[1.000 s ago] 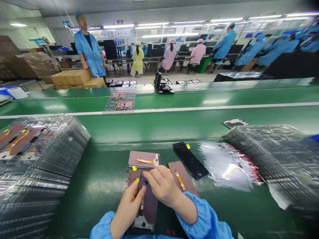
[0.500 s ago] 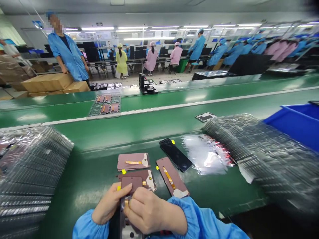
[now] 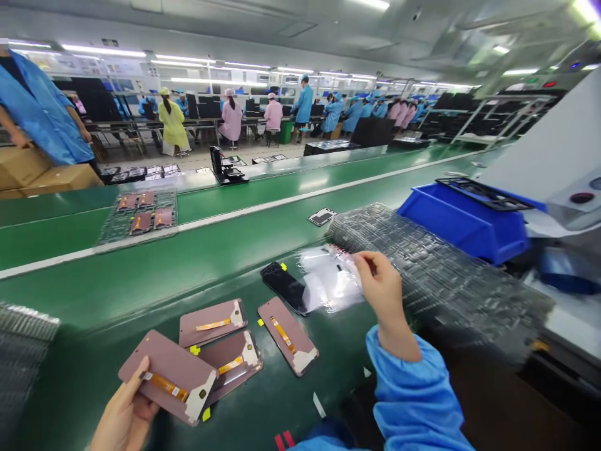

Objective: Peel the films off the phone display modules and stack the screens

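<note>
My left hand [image 3: 124,413] holds a pinkish-brown phone screen panel [image 3: 169,374] with an orange flex cable, back side up, low at the left. My right hand [image 3: 381,288] has reached out to the right and pinches the top clear plastic film [image 3: 331,282] of a small pile on the green bench. Three more panels [image 3: 287,334] lie back side up in front of me. One black panel [image 3: 284,285] lies face up, partly under the films.
A leaning row of clear plastic trays [image 3: 436,275] runs along the right, with a blue bin [image 3: 464,219] beyond it. More trays [image 3: 21,351] stand at the left. A tray with panels [image 3: 138,213] rides the green conveyor [image 3: 282,207]. Other workers stand and sit across the hall.
My right hand left the panel and moved right to the film pile. The left hand now holds the panel alone, lowered to the left. My view has swung to the right.
</note>
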A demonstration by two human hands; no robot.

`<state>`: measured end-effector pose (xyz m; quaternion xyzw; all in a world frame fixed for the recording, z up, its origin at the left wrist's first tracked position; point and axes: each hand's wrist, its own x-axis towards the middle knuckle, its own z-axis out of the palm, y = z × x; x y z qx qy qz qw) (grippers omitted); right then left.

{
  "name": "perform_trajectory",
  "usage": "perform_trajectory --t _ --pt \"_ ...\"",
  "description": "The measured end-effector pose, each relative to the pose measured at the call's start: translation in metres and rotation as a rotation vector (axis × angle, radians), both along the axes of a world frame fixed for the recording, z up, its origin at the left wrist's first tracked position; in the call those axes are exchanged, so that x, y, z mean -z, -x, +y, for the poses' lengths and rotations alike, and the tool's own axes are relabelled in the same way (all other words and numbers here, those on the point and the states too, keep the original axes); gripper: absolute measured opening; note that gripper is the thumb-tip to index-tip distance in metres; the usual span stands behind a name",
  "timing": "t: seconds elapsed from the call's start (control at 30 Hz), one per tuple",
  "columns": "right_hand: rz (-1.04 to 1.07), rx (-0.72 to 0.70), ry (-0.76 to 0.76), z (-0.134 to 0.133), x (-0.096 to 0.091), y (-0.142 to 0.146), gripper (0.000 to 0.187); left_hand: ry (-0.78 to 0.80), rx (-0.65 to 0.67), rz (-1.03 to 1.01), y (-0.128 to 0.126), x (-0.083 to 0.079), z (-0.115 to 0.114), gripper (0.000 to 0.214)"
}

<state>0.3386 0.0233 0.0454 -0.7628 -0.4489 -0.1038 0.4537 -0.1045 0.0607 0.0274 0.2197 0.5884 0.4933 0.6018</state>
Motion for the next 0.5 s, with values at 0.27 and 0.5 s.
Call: perform_trajectory --t 0.27,0.5 --pt "0.006 0.231 0.359 0.01 0.07 -0.071 0.024 -0.026 -0.109 -0.142 -0.005 -0.015 -0.021 0.03" --pt "-0.164 -0.133 0.266 0.031 0.055 0.011 0.029 -0.036 -0.184 -0.28 -0.028 -0.017 -0.03 0.03"
